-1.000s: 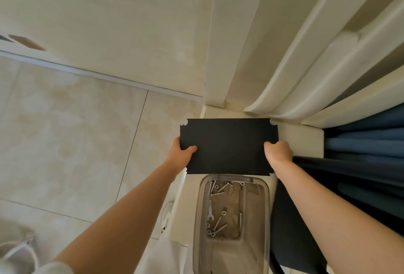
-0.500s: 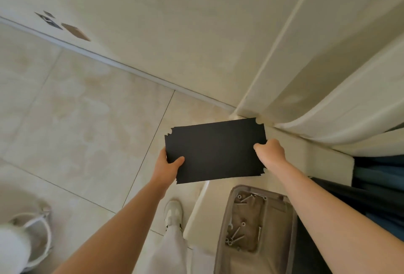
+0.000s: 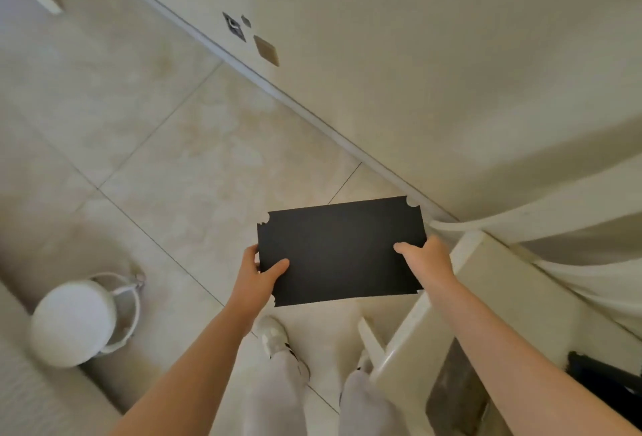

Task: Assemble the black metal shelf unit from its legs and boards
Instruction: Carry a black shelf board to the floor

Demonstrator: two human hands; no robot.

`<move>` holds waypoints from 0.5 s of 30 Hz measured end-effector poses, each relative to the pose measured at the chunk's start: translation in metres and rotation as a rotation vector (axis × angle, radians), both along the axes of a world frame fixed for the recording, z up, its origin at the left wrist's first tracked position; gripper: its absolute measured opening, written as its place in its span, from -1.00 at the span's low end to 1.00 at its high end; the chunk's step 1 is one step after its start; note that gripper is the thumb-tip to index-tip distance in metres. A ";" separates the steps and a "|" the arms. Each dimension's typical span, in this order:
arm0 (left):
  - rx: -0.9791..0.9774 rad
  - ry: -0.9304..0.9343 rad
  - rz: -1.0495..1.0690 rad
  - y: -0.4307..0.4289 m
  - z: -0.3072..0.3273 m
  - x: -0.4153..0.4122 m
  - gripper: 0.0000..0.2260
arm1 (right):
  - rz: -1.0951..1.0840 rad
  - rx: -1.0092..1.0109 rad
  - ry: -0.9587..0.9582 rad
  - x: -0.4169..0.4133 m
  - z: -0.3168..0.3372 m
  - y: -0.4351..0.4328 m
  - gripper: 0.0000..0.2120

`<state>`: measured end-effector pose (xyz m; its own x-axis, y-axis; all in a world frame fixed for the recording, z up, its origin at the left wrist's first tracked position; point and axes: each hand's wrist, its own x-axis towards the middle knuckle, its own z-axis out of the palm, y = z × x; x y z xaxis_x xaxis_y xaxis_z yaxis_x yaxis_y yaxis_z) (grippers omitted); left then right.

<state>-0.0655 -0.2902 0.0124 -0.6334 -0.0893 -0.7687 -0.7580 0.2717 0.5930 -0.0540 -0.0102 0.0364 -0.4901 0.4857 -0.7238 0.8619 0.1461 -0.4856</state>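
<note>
A flat black shelf board (image 3: 342, 249) with notched corners hangs in the air over the tiled floor, held level between both hands. My left hand (image 3: 258, 274) grips its left short edge, thumb on top. My right hand (image 3: 425, 261) grips its right short edge, thumb lying on the top face. A black metal part (image 3: 604, 376) shows at the lower right, mostly cut off by my right arm.
A cream table (image 3: 503, 296) stands at the right with a clear tub (image 3: 455, 397) on it, blurred. A white round stool (image 3: 74, 321) sits at the lower left. Behind run the wall and baseboard (image 3: 312, 112), with pale curtains (image 3: 573, 213) at right. My shoes (image 3: 274, 334) are below the board.
I have carried the board off the table to the left, over the floor, while my view swung left; the screw tub slid to the lower right edge and the stool came into view.
</note>
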 end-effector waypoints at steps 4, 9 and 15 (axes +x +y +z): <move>0.017 0.046 0.109 -0.079 0.059 -0.012 -0.60 | 0.055 -0.029 0.074 -0.024 0.052 -0.077 -0.76; -0.006 0.130 0.260 -0.174 0.122 -0.013 -0.63 | 0.103 -0.042 0.182 -0.055 0.111 -0.177 -0.66; -0.053 0.178 0.428 -0.250 0.188 -0.008 -0.62 | 0.257 -0.052 0.252 -0.095 0.177 -0.266 -0.57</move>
<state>-0.0732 -0.5401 0.2003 -0.6527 -0.4076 -0.6386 -0.6962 -0.0096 0.7178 -0.1491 -0.2763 0.2138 -0.7572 0.2897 -0.5854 0.6529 0.3120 -0.6902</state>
